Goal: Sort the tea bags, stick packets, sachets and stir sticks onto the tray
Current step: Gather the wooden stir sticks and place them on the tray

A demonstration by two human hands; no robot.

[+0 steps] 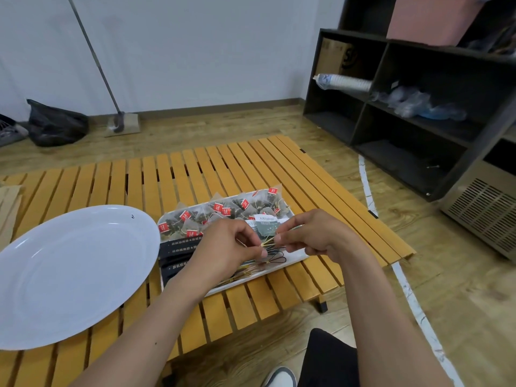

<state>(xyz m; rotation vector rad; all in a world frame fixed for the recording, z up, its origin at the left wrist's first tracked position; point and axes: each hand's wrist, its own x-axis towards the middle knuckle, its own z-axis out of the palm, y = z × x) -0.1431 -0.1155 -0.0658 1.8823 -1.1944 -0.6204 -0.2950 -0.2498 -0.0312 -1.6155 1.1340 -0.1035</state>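
Left hand (229, 247) and right hand (312, 233) both pinch thin stir sticks (268, 243) above tray (300, 256). Risk: loose pinch, sticks slip, scatter among tea bags (223, 210).

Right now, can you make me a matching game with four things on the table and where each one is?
Things:
1. tea bags
2. big white plate
3. black stick packets
4. thin stir stick

Places:
A. pinched between the left hand and right hand
B. in a row along the far side of the tray
C. on the slatted table, left of the tray
D. at the left end of the tray, next to the plate

Pairs: 1-B, 2-C, 3-D, 4-A
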